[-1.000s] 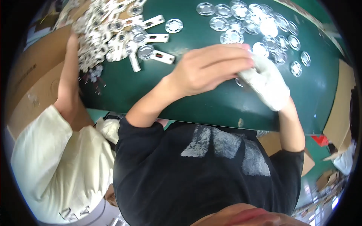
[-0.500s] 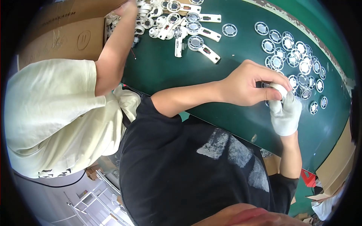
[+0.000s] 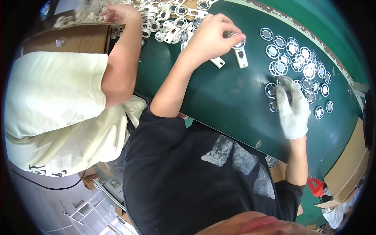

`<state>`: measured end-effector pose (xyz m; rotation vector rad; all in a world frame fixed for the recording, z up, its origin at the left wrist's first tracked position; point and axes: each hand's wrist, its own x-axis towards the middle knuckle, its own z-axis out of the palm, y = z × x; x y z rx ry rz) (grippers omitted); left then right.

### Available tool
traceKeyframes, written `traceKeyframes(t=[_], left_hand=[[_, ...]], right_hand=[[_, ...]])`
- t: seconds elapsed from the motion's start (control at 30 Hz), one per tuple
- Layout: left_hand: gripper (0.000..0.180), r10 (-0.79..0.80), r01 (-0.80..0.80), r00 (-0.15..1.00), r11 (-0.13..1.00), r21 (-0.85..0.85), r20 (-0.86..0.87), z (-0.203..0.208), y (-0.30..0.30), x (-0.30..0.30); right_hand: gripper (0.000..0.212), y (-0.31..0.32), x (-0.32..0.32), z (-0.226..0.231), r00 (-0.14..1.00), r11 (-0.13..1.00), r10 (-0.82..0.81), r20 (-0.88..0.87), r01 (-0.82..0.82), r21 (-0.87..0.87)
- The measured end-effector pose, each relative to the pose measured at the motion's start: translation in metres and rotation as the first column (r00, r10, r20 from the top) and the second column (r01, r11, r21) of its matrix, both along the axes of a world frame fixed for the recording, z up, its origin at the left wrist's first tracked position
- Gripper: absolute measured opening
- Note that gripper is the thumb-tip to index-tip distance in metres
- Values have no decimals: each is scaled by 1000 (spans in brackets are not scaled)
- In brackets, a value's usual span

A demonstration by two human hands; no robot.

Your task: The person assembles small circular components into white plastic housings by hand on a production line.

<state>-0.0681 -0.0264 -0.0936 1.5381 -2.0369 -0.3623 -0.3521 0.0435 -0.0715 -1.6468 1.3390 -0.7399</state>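
Note:
My bare left hand is closed with thumb and fingertips on the round head of a white paddle-shaped part. The part's slotted handle sticks out below the fingers, toward me, over the green table. Farther right, my right hand wears a white glove. Its thumb and fingers are apart and bent over the near-left side of a spread of clear spoked discs. Whether the fingertips touch a disc is hard to make out. Just left of the held part, another white handle shows partly behind my left hand.
More white round-headed parts lie heaped at the far left. Beside them a person in a pale yellow sleeve has a hand at an open carton of white pieces. Cardboard flaps stand at the table's right end.
My left hand has left the gloved hand, moving left and away from me with the white part. The gloved hand has opened near the discs. The other person's hand now shows over the carton.

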Motion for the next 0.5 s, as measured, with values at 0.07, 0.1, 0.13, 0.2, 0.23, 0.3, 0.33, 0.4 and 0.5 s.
traceKeyframes(t=[0.07,0.1,0.13,0.2,0.23,0.3,0.33,0.4,0.5], left_hand=[[23,3,-5,993,1000,16,120,5,2,-2],[22,-17,15,985,1000,12,169,5,2,3],[21,-62,64,992,998,-14,109,3,0,9],[15,-146,144,989,986,-79,-18,7,-7,17],[13,-107,94,988,990,-108,-116,-1,-12,20],[24,48,-47,999,983,-175,-1,3,-6,15],[32,90,-57,981,981,-186,171,4,-3,18],[47,100,-75,943,993,-91,316,-10,0,23],[48,99,-87,905,995,-48,413,-17,-1,11]], right_hand=[[26,3,-2,0,993,994,-5,-121,-9,-110],[25,4,-7,-10,998,995,-1,-60,-5,-98],[23,6,-8,-6,992,991,13,-129,-31,-132],[21,1,-13,2,929,864,89,-359,-251,-436],[21,-3,-11,0,935,886,55,-351,-209,-415],[25,-2,-8,1,948,935,38,-317,-145,-322],[27,-3,-5,-5,967,916,32,-252,-130,-381],[28,-5,-2,10,968,956,101,-230,-158,-246],[30,-8,-7,23,957,975,153,-245,-187,-123]])
